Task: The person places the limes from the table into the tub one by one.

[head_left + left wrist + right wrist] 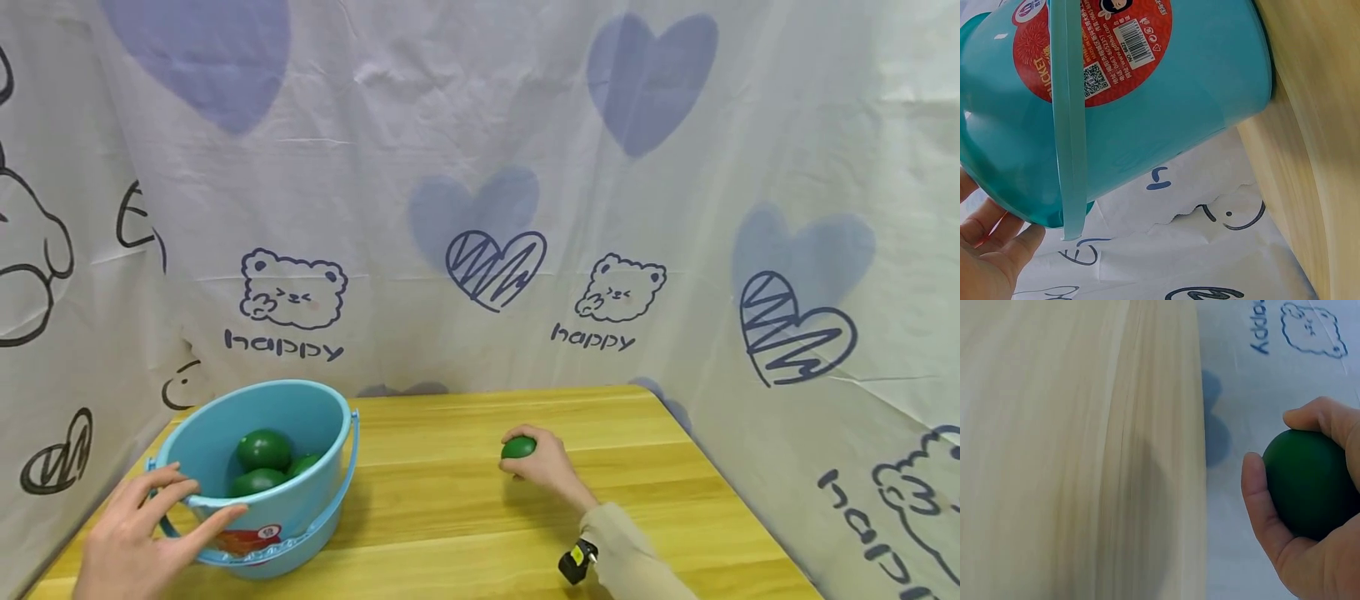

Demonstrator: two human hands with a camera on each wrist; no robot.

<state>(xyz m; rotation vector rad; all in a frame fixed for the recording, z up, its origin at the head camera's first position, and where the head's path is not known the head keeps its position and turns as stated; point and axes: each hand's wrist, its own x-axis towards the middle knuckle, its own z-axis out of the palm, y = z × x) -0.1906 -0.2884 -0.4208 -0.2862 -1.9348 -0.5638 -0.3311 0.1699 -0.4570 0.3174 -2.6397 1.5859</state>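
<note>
A smooth, dark green egg-shaped object [518,447] is held in my right hand [551,467], above the right part of the table. In the right wrist view the thumb and fingers curl round the green egg-shaped object [1307,484]. At the left stands a light blue bucket [300,521] with several more green objects [264,451] inside. My left hand [135,533] touches the bucket's near left rim with spread, fairly straight fingers. The left wrist view has the fingers [1016,247] at the rim, beside the hanging handle [1069,144].
The wooden table [427,467] reaches back to a white curtain [405,333] printed with hearts and bears, which also hangs along both sides. A small black device [575,562] is on the right wrist. A red label [1110,56] is on the bucket's side.
</note>
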